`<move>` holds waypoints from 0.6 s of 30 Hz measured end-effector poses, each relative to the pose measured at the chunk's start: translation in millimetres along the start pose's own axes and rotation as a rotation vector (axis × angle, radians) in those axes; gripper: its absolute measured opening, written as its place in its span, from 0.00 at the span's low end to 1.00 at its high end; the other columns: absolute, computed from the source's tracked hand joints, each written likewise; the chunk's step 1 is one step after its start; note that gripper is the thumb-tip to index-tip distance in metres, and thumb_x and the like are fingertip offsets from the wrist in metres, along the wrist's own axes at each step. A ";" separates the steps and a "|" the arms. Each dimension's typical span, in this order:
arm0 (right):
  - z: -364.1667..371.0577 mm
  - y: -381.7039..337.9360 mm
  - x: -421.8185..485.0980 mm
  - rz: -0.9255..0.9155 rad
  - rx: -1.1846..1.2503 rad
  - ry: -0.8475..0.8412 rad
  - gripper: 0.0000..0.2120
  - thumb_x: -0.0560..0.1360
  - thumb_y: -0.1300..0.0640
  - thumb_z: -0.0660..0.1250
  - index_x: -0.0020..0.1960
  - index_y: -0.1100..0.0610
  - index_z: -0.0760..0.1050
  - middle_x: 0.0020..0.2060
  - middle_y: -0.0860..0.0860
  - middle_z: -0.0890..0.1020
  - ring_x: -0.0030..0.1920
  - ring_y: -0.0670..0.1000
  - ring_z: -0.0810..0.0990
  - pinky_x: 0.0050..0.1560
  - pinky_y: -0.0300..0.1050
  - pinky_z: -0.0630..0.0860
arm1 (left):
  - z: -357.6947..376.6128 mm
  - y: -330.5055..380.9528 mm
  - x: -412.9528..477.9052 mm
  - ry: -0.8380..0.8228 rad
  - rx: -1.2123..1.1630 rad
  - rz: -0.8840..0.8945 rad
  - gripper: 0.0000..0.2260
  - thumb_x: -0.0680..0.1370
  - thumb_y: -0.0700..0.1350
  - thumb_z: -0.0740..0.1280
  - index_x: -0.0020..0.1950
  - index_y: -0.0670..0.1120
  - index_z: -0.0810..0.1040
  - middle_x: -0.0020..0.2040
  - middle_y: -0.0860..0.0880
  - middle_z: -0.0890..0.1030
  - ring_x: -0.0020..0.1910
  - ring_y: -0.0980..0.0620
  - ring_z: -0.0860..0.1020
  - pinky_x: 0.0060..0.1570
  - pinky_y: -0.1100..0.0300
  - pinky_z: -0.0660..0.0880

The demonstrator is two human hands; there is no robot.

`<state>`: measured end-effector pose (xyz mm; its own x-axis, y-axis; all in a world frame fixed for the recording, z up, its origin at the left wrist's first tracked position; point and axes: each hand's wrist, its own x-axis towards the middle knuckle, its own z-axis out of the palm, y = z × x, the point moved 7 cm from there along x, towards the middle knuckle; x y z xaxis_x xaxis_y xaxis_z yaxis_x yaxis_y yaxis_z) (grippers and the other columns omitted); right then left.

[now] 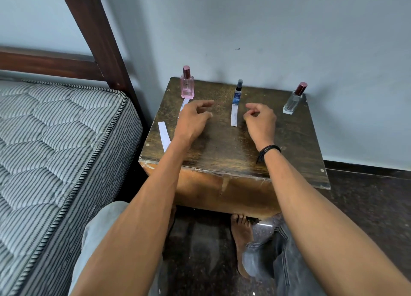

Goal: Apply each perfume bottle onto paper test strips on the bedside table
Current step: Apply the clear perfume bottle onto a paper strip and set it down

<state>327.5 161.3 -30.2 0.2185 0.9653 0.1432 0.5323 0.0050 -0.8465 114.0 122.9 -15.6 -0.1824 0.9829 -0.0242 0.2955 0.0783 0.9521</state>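
My left hand (193, 120) and right hand (260, 121) hung low over the table (222, 148), fingers loosely curled and gripping nothing. Between them lay the middle strip (234, 115), its far end just before the slim blue bottle (239, 93). The left hand covered part of the strip (184, 105) below the pink bottle (187, 84). The clear bottle (294, 100) stood alone near the back right corner, no paper before it. I judged the main risks to be a forearm sweeping the loose strip (164, 136) off the left edge toward the bed (55, 140), or a reach toppling the narrow blue bottle. The front of the table offered open room.
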 end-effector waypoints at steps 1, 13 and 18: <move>-1.3 0.4 -2.8 0.006 0.009 0.002 0.15 0.74 0.67 0.68 0.59 0.56 0.84 0.50 0.50 0.83 0.50 0.47 0.81 0.56 0.40 0.78 | -8.9 -1.5 -3.0 0.031 -0.021 -0.004 0.16 0.76 0.36 0.69 0.62 0.49 0.83 0.58 0.52 0.84 0.57 0.56 0.80 0.64 0.57 0.76; 3.2 -11.8 -51.3 0.025 0.073 -0.062 0.13 0.74 0.66 0.70 0.54 0.53 0.84 0.49 0.49 0.85 0.49 0.46 0.81 0.48 0.32 0.75 | -108.6 -13.4 -25.4 0.281 0.010 -0.052 0.11 0.76 0.38 0.69 0.53 0.50 0.87 0.48 0.53 0.86 0.50 0.55 0.83 0.58 0.51 0.81; 18.7 -23.4 -67.6 0.008 0.087 -0.114 0.12 0.75 0.65 0.70 0.53 0.51 0.84 0.47 0.48 0.84 0.48 0.44 0.81 0.46 0.31 0.73 | -135.6 -18.5 -33.8 0.333 0.068 -0.067 0.10 0.76 0.38 0.68 0.50 0.48 0.87 0.44 0.51 0.85 0.38 0.60 0.79 0.50 0.58 0.79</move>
<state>285.0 100.7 -29.7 0.1252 0.9888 0.0807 0.4568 0.0147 -0.8894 -12.4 65.6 8.9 -0.4965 0.8677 0.0260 0.3321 0.1622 0.9292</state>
